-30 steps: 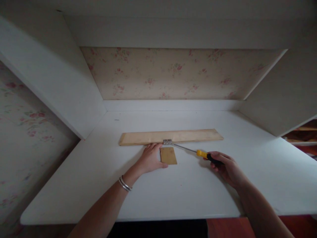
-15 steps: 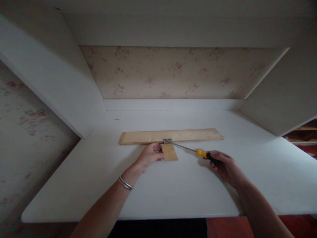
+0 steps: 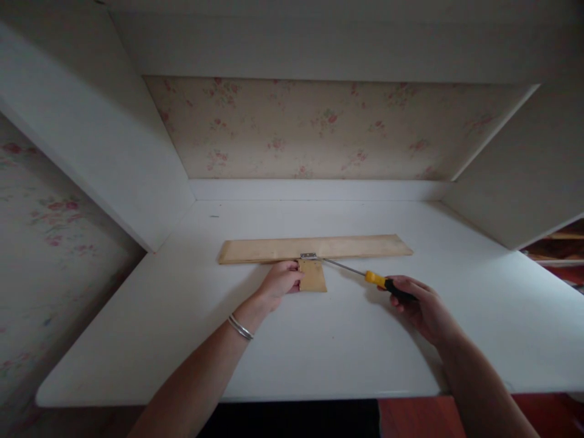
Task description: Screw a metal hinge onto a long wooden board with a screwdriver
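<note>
A long wooden strip (image 3: 274,249) lies flat across a white desk (image 3: 319,340). A small metal hinge (image 3: 309,257) sits at its near edge, joined to a small wooden square (image 3: 314,277). My left hand (image 3: 279,281) is closed on the left edge of that small square, tilting it up. My right hand (image 3: 417,304) grips the black and yellow handle of a screwdriver (image 3: 374,280). The screwdriver's thin shaft reaches left, with its tip at the hinge. A silver bangle circles my left wrist.
The desk sits in a white alcove, with side panels (image 3: 104,140) at left and right and floral wallpaper (image 3: 319,128) behind. Shelves with wooden items (image 3: 563,249) show at the far right. Red floor appears below the desk's front edge.
My left hand went from lying flat beside the small square to gripping its edge, and the square has swung up and closer to the strip. The screwdriver stays at the hinge.
</note>
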{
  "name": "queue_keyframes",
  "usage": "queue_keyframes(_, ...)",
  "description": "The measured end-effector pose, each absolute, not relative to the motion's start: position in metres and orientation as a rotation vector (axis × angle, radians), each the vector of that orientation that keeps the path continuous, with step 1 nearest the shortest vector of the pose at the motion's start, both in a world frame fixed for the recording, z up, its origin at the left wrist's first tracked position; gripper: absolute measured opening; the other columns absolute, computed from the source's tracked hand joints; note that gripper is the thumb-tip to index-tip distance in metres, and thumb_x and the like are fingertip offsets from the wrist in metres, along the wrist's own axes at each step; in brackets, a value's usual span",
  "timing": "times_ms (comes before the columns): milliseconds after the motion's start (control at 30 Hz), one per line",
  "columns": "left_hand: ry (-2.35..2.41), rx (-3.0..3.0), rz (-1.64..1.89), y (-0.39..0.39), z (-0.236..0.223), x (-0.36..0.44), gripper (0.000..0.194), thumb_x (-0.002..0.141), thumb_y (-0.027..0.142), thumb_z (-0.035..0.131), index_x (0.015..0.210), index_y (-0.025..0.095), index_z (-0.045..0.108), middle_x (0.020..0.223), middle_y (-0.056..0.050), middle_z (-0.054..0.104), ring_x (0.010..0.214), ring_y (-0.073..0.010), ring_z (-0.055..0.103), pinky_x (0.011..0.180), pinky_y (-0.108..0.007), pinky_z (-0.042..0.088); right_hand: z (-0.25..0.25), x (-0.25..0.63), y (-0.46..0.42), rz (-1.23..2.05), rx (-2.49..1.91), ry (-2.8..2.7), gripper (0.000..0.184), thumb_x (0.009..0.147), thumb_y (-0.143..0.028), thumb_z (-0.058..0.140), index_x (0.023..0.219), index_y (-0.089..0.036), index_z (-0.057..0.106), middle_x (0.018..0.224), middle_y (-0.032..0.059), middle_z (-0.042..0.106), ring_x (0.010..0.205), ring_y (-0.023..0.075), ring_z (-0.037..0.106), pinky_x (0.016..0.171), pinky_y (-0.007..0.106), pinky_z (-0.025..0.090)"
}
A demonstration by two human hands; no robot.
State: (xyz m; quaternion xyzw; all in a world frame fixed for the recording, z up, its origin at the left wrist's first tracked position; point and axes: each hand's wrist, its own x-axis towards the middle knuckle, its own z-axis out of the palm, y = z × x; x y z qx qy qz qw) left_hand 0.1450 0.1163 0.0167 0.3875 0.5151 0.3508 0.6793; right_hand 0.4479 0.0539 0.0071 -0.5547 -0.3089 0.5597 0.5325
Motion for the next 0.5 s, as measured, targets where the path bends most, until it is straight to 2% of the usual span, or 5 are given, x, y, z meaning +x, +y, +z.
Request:
queue_keyframes(267,1.022,0.798,0.779,0.121,0.01,0.138,0.019,0.075,0.009,0.065,0.094,0.01,0.068,0.104,-0.013,0.071,0.094,-0.0197,0.067,0.085,-0.032,0.054,0.006,0.456,0.043,1.264,-1.308,-0.73,0.031,0.067,-0.035,0.081,0.09,-0.016,0.073,0.086,0.0075,0.072,0.055,0.0101,0.055,0.044,0.017,0.047)
queue_keyframes(500,1.018,0.809,0.783,0.122,0.008,0.14,0.021,0.077,0.006,0.062,0.096,0.01,0.067,0.105,-0.013,0.071,0.092,-0.0192,0.068,0.085,-0.033,0.055,0.009,0.454,0.044,1.276,-1.291,-0.737,0.029,0.068,-0.033,0.081,0.089,-0.015,0.073,0.085,0.0076,0.071,0.056,0.01,0.056,0.045,0.017,0.047)
